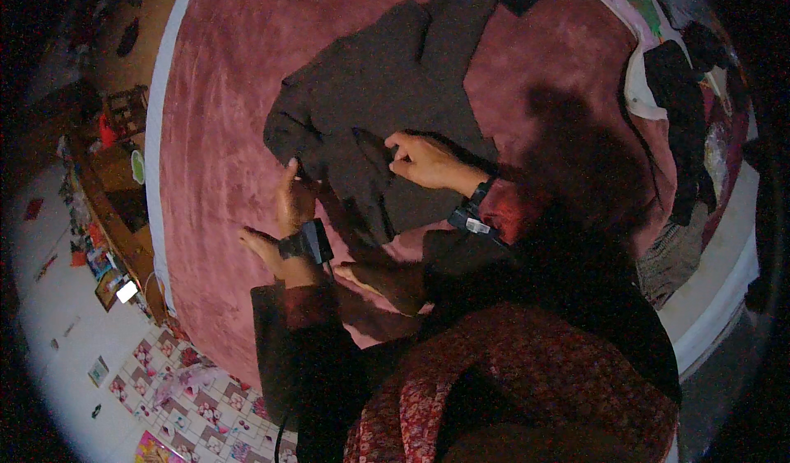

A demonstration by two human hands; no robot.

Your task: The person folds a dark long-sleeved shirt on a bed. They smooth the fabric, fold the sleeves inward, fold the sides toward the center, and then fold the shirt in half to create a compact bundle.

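Note:
A dark grey-brown garment [382,86] lies spread on a reddish-pink blanket [216,111]. My right hand [426,159] rests over the lower part of the garment with its fingers curled; whether they pinch cloth is not clear. To the left, my left hand [290,207] is at the garment's lower left edge, thumb and fingers spread apart, with fingertips close to the cloth. Its far fingers are partly hidden, so a hold on the cloth cannot be made out. Both wrists wear dark straps with small devices. A bare foot [376,281] shows below the hands.
Dark clothes [679,123] and a knitted grey cloth [673,256] lie along the right edge. A wooden cabinet [117,210] with small items stands beyond the pale left border. A patterned mat [203,401] covers part of the floor at lower left.

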